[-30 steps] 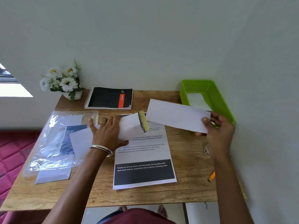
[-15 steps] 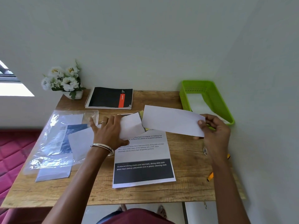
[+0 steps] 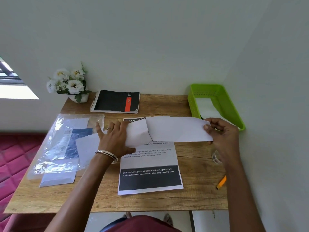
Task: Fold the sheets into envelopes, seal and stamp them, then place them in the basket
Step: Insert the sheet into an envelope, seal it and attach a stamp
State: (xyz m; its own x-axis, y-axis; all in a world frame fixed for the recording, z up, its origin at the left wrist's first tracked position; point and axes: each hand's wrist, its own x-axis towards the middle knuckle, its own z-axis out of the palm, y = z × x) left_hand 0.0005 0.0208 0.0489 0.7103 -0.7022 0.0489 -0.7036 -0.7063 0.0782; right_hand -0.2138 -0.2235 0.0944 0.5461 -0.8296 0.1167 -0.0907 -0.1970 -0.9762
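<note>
While the right hand (image 3: 222, 136) pinches the right end of a white envelope (image 3: 178, 129) between thumb and curled fingers, the left hand (image 3: 115, 139) grips a folded sheet (image 3: 137, 134) whose right edge meets the envelope's left end. Both papers are held just above a printed sheet (image 3: 150, 176) lying flat on the wooden worktop (image 3: 192, 198). The green basket (image 3: 230, 106) stands at the far right corner, just beyond the right hand, with white paper in it. Left of the left hand lie a clear plastic sleeve (image 3: 58, 148) and more white sheets (image 3: 56, 179). A black notebook (image 3: 115, 101) and a pot of white flowers (image 3: 70, 82) sit along the far edge. An orange pencil (image 3: 221, 182) and a roll of tape (image 3: 216, 157) lie near the right forearm.
</note>
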